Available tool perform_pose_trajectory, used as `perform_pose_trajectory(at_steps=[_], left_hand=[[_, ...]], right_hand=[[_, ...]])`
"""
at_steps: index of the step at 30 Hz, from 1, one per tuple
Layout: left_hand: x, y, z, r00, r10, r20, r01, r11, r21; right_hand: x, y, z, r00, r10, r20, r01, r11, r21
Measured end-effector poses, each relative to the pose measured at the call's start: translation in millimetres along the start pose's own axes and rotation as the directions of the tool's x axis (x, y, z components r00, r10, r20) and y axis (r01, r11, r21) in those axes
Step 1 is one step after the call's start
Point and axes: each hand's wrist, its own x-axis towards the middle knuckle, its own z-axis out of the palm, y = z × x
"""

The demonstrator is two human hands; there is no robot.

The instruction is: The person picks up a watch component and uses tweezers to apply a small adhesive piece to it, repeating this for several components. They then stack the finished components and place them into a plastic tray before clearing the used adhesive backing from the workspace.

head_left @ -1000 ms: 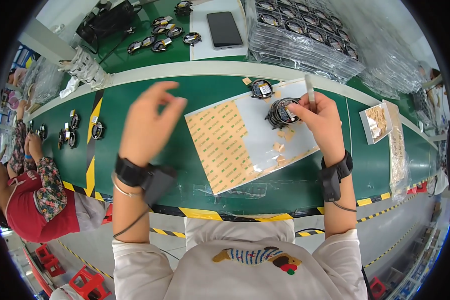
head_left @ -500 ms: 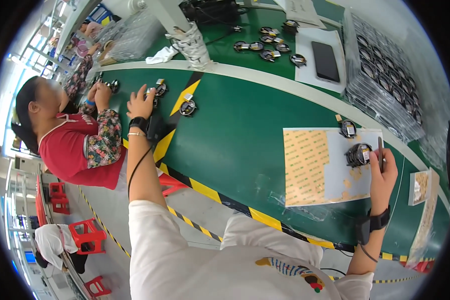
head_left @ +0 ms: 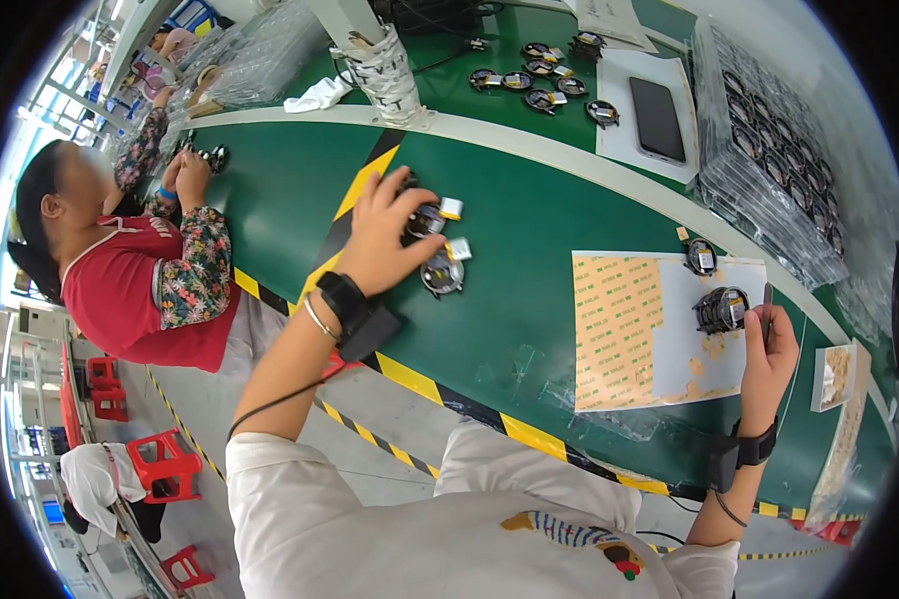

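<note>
My left hand [head_left: 388,228] curls over a round black electronic part [head_left: 427,221] that has a small silver-white battery sticking out. Its fingers and thumb close around the part, and another dark piece partly shows beneath the fingers. A similar round part [head_left: 442,272] lies against the thumb side. On the right, my right hand [head_left: 771,344] holds slim tweezers [head_left: 767,298], mostly hidden by the fingers. Its fingertips are beside a stack of round black parts [head_left: 721,309] on a sheet of tan adhesive pieces [head_left: 615,334]. One more round part [head_left: 701,257] lies at the sheet's top edge.
Several round parts [head_left: 544,100] and a black phone [head_left: 655,120] on white paper are beyond the pale rail [head_left: 529,150]. Clear trays of parts [head_left: 769,160] stand far right. A small white box [head_left: 834,377] sits near the right edge. A co-worker [head_left: 150,270] works at left.
My left hand has moved right and nearer to me, bringing round parts across the striped tape and next to another round part. My right hand has stayed beside the stack with the tweezers.
</note>
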Motion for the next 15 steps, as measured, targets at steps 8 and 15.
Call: perform_pose_trajectory(at_steps=[8, 15], left_hand=[[6.9, 82.0, 4.9, 0.999, 0.022, -0.033, -0.02, 0.997, 0.076], [33.5, 115.8, 6.7, 0.995, -0.061, 0.075, 0.064, 0.997, -0.037]], right_hand=[[-13.8, -15.9, -5.9, 0.999, -0.044, -0.004, 0.044, 0.983, 0.176], [-30.1, -30.9, 19.5, 0.956, 0.252, 0.15, -0.292, 0.858, 0.422]])
